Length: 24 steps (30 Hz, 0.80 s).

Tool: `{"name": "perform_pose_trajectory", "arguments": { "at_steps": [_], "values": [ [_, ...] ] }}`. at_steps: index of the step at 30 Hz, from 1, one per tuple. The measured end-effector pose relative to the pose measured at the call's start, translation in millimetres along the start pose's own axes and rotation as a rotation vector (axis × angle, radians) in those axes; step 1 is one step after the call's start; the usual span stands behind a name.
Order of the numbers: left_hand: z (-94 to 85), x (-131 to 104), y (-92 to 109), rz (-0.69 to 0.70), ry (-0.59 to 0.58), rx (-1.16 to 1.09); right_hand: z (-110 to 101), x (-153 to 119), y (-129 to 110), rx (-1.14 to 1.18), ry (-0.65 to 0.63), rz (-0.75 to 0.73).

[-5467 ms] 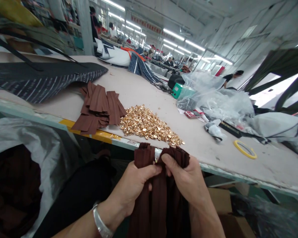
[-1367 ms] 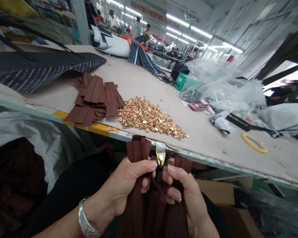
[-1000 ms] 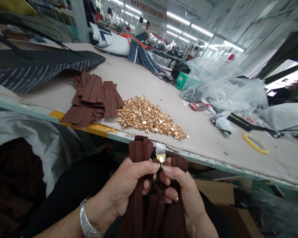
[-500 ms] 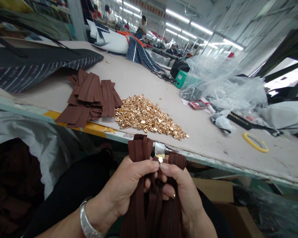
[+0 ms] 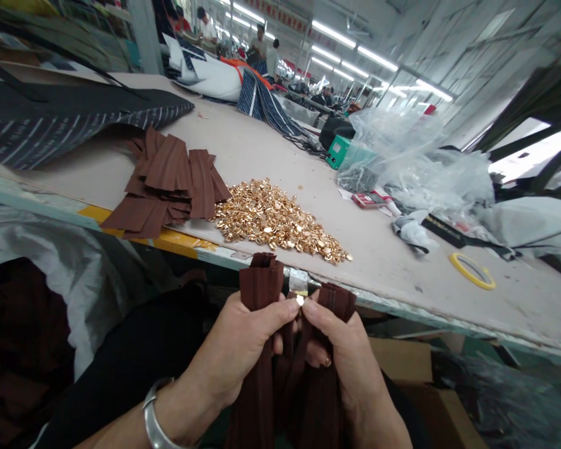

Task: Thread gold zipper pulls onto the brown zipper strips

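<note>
In front of the table edge, my left hand (image 5: 252, 340) is closed round brown zipper tapes (image 5: 260, 287) whose cut ends stand up above the fingers. My right hand (image 5: 341, 343) grips another bundle of brown zipper tapes (image 5: 337, 302). Both thumbs press in from either side at a small shiny gold zipper slider (image 5: 300, 300), by a metal fixture (image 5: 298, 280) on the edge. A further gold piece shows at the curled fingers of my right hand. The fingers hide exactly how tape and slider meet. A heap of gold zipper sliders (image 5: 275, 218) lies just beyond the hands.
Brown zipper strips (image 5: 168, 181) are piled left of the heap. Dark striped fabric (image 5: 75, 125) covers the far left. To the right are a green box (image 5: 339, 151), clear plastic bags (image 5: 402, 149) and a yellow tape roll (image 5: 472, 270). People work in the background.
My thumbs have drawn slightly apart at the slider, and the tape between them shows less. The view has shifted a little. In the background, a second person has come into sight.
</note>
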State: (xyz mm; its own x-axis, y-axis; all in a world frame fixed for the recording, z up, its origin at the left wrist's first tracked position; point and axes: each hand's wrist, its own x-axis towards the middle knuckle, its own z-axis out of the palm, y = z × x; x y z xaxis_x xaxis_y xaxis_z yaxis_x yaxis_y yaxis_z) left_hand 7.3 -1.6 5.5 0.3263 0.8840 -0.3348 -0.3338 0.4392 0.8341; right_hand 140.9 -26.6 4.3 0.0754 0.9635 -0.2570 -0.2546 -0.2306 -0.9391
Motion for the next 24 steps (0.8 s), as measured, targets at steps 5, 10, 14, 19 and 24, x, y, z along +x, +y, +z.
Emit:
{"name": "perform_pose_trajectory", "arguments": {
  "at_steps": [5, 10, 14, 19, 24],
  "values": [
    [-3.5, 0.9, -1.8, -0.004, 0.020, 0.042, -6.3, -2.4, -8.5, -0.309, 0.056, -0.151],
    [-4.4, 0.0, -3.2, 0.033, 0.042, 0.059, -4.9, -6.9, -4.3, -0.291, 0.024, -0.077],
    [-4.3, -1.4, -3.9, 0.004, 0.045, 0.021, -4.0, -6.8, 2.7, -0.054, 0.045, -0.005],
    [-4.4, -1.8, -4.2, -0.013, 0.036, 0.003, -5.5, -3.4, 3.2, 0.073, -0.019, 0.053],
    [-3.7, -2.0, -2.8, -0.015, 0.046, -0.004, -6.6, -4.0, 4.9, 0.104, -0.053, 0.044]
  ]
}}
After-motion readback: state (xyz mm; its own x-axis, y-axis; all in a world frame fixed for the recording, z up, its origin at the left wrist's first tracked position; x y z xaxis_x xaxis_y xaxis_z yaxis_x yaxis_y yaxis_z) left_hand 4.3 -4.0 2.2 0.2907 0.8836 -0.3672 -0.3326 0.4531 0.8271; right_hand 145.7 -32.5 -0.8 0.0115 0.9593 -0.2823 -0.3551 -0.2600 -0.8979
